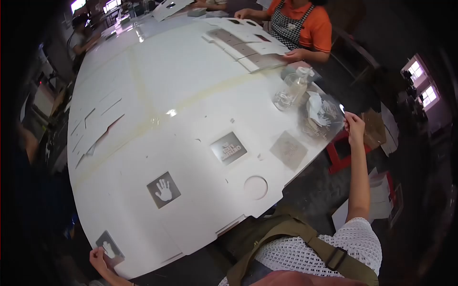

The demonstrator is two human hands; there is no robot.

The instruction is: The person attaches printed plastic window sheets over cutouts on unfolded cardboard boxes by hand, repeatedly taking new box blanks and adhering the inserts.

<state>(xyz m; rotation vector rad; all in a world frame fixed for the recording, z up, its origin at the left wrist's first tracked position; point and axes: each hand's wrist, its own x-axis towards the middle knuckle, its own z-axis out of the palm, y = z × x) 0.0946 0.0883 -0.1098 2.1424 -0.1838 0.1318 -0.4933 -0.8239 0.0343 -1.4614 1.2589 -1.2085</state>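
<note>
At half past seven, the left hand [98, 258] meets a handprint square [110, 247] on the table [181, 76]; whether its grip is clamped, I cannot tell. Farther, toward three, the right hand [355, 126] pinches what seems a clear sheet's [335, 123] corner, probably to hold it spread.

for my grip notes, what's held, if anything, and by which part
The left hand seems to pinch the handprint square by its left edge; any hold by the right hand is unclear.

The white sheet [205, 219] looks smooth and faintly glossy, the strap [316, 242] matt cloth.
</note>
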